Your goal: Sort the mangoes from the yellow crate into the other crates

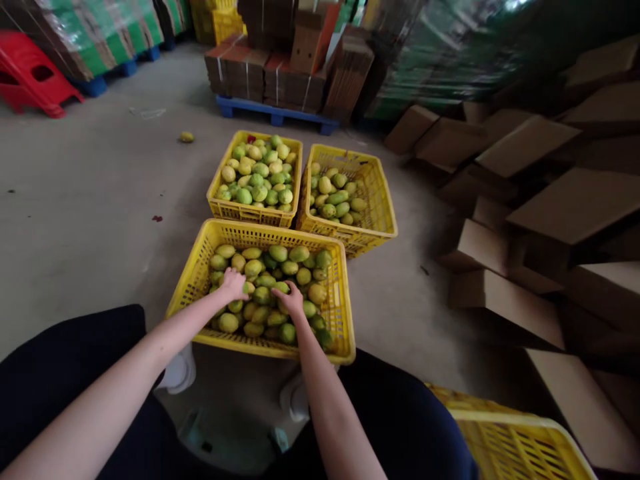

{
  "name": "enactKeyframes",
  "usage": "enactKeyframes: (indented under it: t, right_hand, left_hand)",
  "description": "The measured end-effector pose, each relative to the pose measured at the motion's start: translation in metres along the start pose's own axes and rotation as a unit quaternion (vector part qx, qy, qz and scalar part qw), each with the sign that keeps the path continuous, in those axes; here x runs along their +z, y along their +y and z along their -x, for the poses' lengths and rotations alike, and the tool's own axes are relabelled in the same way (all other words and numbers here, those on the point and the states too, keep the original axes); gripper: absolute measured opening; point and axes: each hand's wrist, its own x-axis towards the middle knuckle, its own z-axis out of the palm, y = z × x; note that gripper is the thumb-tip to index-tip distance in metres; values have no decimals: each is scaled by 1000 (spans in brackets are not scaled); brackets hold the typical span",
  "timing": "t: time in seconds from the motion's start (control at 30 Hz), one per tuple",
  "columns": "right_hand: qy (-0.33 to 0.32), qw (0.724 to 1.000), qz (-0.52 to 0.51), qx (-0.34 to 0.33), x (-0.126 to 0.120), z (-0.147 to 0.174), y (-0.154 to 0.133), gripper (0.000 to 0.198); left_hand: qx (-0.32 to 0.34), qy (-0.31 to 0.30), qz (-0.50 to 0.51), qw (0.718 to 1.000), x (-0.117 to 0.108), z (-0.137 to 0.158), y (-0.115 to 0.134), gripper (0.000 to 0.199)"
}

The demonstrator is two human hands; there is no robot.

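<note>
Yellow plastic crates of green-and-yellow fruit, with two bare hands in the nearest one

Three crates stand close together on a grey concrete floor [120, 220]. Behind the front crate [275, 233], the back-left crate [253, 212] is heaped with fruit, and the back-right crate [376, 190] is only partly filled, with bare wall showing on its right side. One loose fruit [187, 137] lies on the floor to the left. Farther back are a red plastic stool [37, 73] at the far left and a blue pallet [277, 113] loaded with stacked cardboard [295, 83]. A jumble of cardboard boxes [540, 207] crowds the right side, and part of another yellow crate [520, 443] shows at the lower right. The person's knees, in dark trousers [400, 413], flank the near side of the front crate, leaving the crate open to both arms

Inside the front crate, the fruit [287, 333] lies in a loose layer, below the rim. The left hand [233, 285] reaches down left of the middle, fingers bent over a yellowish fruit at their tips; whether it grips is unclear. The right hand [293, 300], just beside it, has thumb and fingers parted around a greenish fruit [281, 287]; I cannot tell how firmly it is held
</note>
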Motion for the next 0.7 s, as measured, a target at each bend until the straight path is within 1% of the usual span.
enactKeyframes:
  t: [0.03,0.07,0.1,0.13,0.2,0.23,0.27,0.3,0.33,0.37,0.43,0.47,0.5,0.57,0.63,0.7]
  right_hand:
    - [-1,1000,-2,-8,-4,5,-6,30]
    - [1,1000,-5,-17,-9,10,-13,30]
    - [6,1000,-10,-28,-13,15,-24,31]
    - [17,999,-19,-41,-17,18,-37,32]
    - [48,995,-49,-76,-26,21,-73,35]
    - [61,991,-71,-99,-32,21,-95,37]
    - [69,985,-97,-124,-39,22,-119,41]
    - [71,978,-123,-150,-47,24,-143,46]
    - [66,971,-146,-175,-56,27,-168,50]
    - [52,963,-173,-198,-65,33,-190,51]
    - [-1,940,-248,-236,-83,52,-225,50]
    - [-38,921,-296,-250,-89,63,-237,49]
    - [-73,901,-340,-259,-94,75,-244,48]
    - [-125,869,-403,-259,-97,96,-246,50]
    - [-145,859,-432,-234,-94,111,-239,51]
    - [-158,853,-461,-187,-88,116,-227,43]
  left_hand:
    - [-12,1,14,1000,-6,8,-7,40]
    - [-30,7,54,998,-13,15,-13,39]
    - [-50,19,115,992,-21,22,-18,40]
    - [-68,34,187,979,-31,28,-21,41]
    - [-89,71,325,939,-59,37,-20,45]
    - [-87,90,369,921,-76,41,-16,46]
    - [-78,107,387,913,-95,46,-11,47]
    - [-60,119,401,906,-116,52,-4,48]
    - [-32,125,432,893,-136,60,3,50]
    - [7,125,473,872,-156,70,11,53]
    - [108,102,563,813,-190,95,25,62]
    - [157,87,601,779,-202,109,31,67]
    - [197,76,627,750,-211,121,37,72]
    - [234,76,654,715,-216,142,44,79]
    - [230,94,676,694,-207,154,48,86]
    - [211,108,695,679,-189,159,47,93]
